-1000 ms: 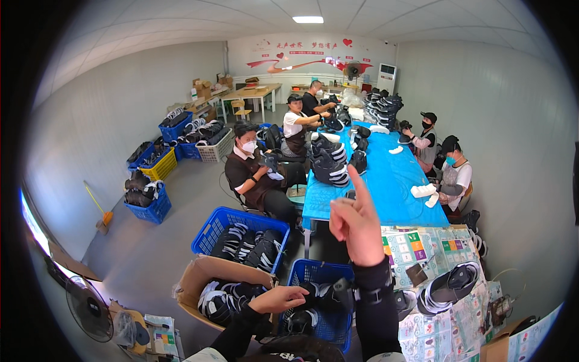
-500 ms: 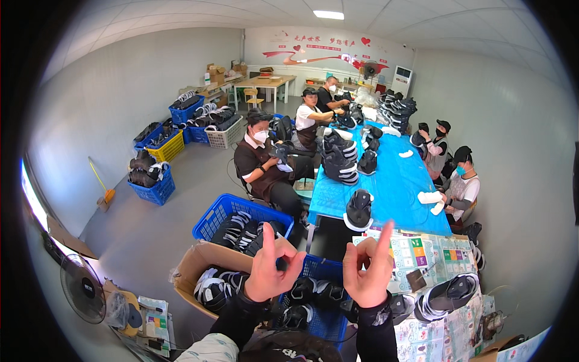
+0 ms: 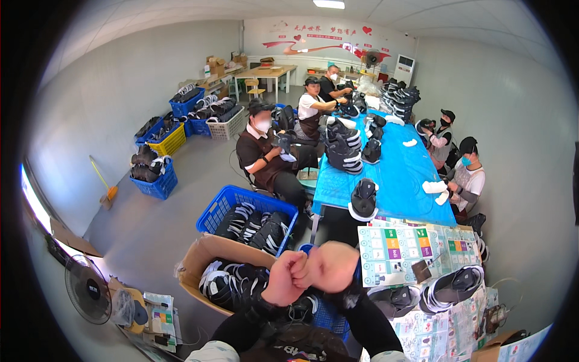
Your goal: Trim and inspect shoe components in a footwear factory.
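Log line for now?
left hand: fingers curled; right hand: blurred, beside left; nothing seen held; nearby: cardboard box, blue basket

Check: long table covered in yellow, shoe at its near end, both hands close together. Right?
Wrong colour: the head view shows the long table covered in blue, not yellow. The shoe is at its near end, and the left hand and right hand are close together.

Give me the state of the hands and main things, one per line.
Bare left hand, fingers curled.
Bare right hand, blurred, finger pose unclear.
Brown cardboard box, open, holding black-and-white shoes.
Blue plastic basket beyond it, open, holding shoes.
Blue-covered rectangular table, bearing shoes.
White rectangular ceiling lamp, lit.
Round dark-framed fan, motion unclear.
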`<state>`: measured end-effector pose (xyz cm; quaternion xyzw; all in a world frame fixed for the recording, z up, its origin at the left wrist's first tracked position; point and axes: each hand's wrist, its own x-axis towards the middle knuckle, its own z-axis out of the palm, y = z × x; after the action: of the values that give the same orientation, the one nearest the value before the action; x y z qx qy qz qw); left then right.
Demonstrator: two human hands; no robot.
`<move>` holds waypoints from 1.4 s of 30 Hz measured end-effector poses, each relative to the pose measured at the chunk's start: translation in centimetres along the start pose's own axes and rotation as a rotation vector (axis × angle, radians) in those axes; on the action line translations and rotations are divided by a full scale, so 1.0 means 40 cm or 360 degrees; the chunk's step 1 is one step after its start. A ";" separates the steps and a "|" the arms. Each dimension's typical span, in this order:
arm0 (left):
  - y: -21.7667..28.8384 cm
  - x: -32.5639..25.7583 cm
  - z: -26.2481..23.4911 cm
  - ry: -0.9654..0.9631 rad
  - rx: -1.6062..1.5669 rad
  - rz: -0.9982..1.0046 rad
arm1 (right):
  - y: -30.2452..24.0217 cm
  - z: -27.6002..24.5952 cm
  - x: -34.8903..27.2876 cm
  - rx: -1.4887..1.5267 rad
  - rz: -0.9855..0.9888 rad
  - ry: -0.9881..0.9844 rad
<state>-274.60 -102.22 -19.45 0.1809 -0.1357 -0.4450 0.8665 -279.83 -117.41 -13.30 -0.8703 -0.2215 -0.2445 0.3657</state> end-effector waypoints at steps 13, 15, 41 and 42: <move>0.047 -0.062 0.118 -0.0047 0.2066 0.1764 | -0.046 -0.089 -0.013 -0.0492 -0.0256 0.0999; 0.079 -0.039 0.147 -0.0148 0.2249 0.1705 | -0.034 -0.093 -0.021 -0.0537 -0.0358 0.0848; -0.064 -0.063 -0.146 0.0655 0.0446 -0.0105 | -0.185 0.054 0.003 -0.0080 -0.0969 -0.0584; -0.066 -0.059 -0.130 0.0619 0.0489 -0.0043 | -0.195 0.095 -0.011 0.0244 -0.0957 -0.0605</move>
<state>-275.78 -100.69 -25.44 0.3946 -0.0299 -0.3875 0.8326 -283.59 -109.74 -11.76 -0.7663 -0.5491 -0.1577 0.2939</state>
